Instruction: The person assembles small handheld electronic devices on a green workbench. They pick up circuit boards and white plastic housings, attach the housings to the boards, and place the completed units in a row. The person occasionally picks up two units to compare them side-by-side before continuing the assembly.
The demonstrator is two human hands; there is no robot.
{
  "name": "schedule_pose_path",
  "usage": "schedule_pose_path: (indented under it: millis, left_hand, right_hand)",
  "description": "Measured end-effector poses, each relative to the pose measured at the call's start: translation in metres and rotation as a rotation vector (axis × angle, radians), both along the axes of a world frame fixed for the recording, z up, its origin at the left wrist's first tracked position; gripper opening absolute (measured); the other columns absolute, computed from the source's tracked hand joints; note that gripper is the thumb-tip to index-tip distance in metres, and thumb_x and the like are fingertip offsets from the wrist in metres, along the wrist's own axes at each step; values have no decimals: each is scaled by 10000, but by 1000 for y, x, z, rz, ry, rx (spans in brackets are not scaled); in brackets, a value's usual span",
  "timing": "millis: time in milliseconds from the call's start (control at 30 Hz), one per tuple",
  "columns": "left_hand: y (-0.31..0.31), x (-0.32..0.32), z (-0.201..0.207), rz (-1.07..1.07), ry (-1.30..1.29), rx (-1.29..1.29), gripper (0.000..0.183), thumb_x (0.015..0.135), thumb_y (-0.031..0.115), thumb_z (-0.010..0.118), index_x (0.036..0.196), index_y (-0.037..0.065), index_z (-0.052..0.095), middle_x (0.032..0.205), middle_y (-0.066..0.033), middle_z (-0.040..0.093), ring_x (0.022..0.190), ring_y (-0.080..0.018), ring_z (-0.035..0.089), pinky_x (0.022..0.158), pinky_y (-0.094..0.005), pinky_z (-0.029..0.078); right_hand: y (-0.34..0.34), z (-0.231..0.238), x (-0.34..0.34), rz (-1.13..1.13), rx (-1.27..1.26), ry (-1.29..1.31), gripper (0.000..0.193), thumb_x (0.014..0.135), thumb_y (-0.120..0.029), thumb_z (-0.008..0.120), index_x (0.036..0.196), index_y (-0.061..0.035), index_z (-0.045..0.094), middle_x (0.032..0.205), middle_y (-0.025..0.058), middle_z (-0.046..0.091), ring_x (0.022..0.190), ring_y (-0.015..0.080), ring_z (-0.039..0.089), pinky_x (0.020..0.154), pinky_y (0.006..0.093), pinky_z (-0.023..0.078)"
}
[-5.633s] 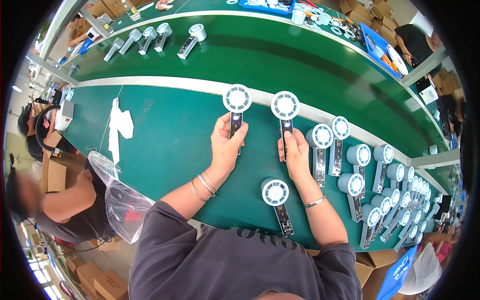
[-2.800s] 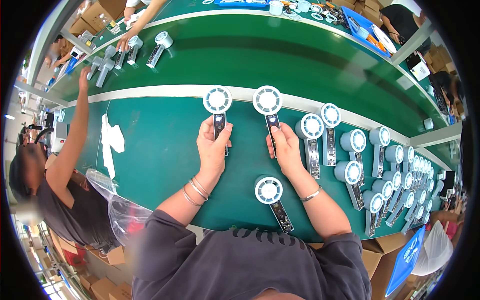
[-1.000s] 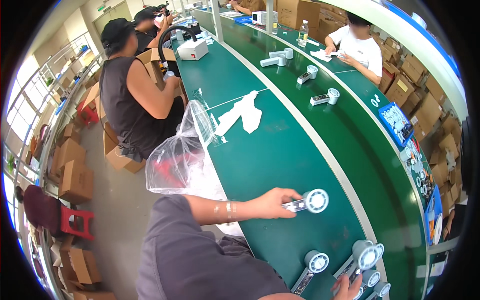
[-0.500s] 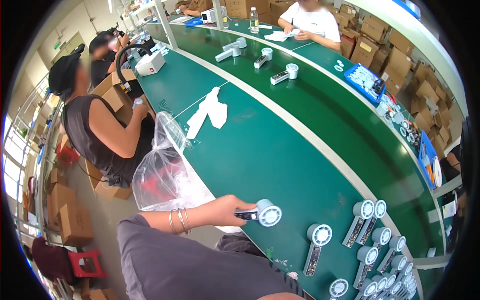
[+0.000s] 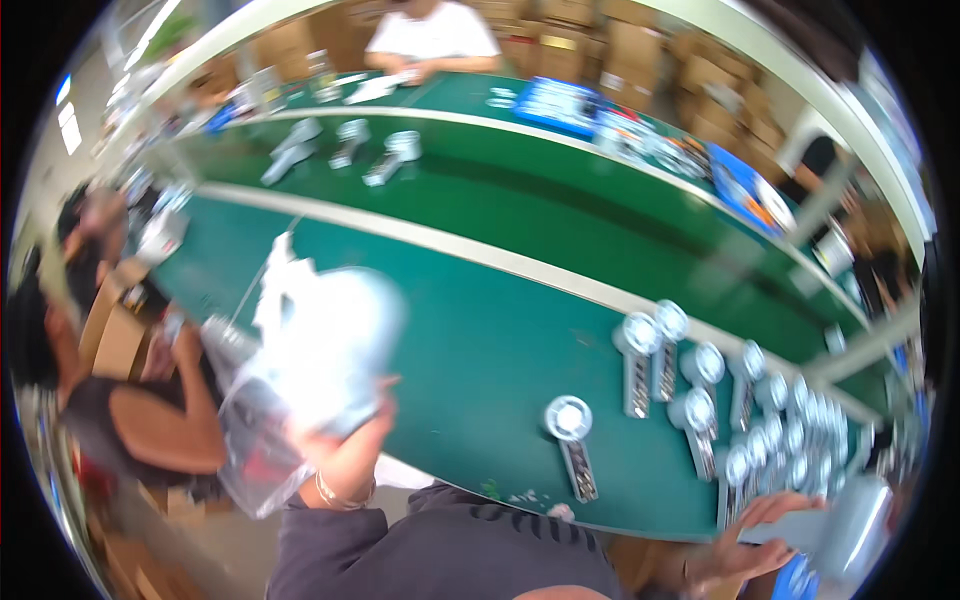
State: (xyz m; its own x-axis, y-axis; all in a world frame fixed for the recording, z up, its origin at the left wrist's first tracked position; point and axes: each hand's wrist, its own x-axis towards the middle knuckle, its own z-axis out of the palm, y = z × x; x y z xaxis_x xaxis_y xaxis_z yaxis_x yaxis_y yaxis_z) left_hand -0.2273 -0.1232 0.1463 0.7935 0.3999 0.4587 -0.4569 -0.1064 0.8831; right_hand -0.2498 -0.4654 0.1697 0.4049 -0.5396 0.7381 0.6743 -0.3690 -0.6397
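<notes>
My left hand (image 5: 350,445) is raised at the left side, closed round a pale handheld fan (image 5: 345,330) that looks large, overexposed and smeared by motion. At the lower right, my right hand (image 5: 745,545) grips the flat handle of a blue-grey handheld fan (image 5: 855,530), fingers above and below it. A single fan (image 5: 570,420) lies on the green table (image 5: 480,400) between my hands, its handle showing exposed inner parts. Beyond my right hand, several similar fans (image 5: 697,410) lie close together in rows.
A green conveyor belt (image 5: 560,210) runs beyond the pale rail, carrying several fans (image 5: 393,158). Across it are a blue tray of parts (image 5: 560,105) and a person in white (image 5: 430,40). A co-worker in dark clothes (image 5: 150,430) is at left, beside a clear plastic bag (image 5: 255,445).
My left hand has lifted its fan up and leftward, nearer the camera. My right hand has come into view at lower right with another fan. The view has turned rightward.
</notes>
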Motion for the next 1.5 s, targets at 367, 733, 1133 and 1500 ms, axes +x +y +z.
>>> schedule_pose_path:
  millis: [367, 733, 1133, 1500]
  left_hand:
    - [32, 47, -46, -365, 597, 829, 769, 805, 1, 624, 1423, 37, 168, 1310, -173, 430, 1153, -166, 434, 963, -315, 360]
    - [200, 133, -292, -610, 442, 888, 444, 752, 14, 653, 1176, -58, 542, 929, -84, 646, 798, -127, 572, 734, -266, 472]
    - [-39, 68, -29, -184, 73, 99, 273, 829, -17, 462, 1096, -64, 494, 792, -54, 506, 627, -72, 421, 534, -219, 355]
    - [-42, 66, 32, 348, -1055, -180, 275, 893, 302, 496, 1054, 82, 532, 945, -43, 508, 823, -139, 486, 643, -214, 412]
  right_hand:
    - [-37, -23, -18, 57, -293, 232, 436, 808, -240, 651, 1144, -11, 493, 871, 106, 583, 750, 161, 558, 631, 274, 453]
    - [-55, -133, -135, -11, 40, 1356, 355, 843, -291, 588, 1034, 2, 526, 936, 189, 597, 902, 303, 580, 748, 353, 451]
    - [-43, -10, -54, -108, 71, 327, 235, 814, -178, 624, 975, -30, 539, 744, 72, 540, 660, 160, 522, 577, 296, 439]
    - [6, 43, 33, 146, -100, -587, 507, 839, -401, 546, 1115, -2, 398, 788, 63, 444, 630, 150, 442, 556, 254, 371]
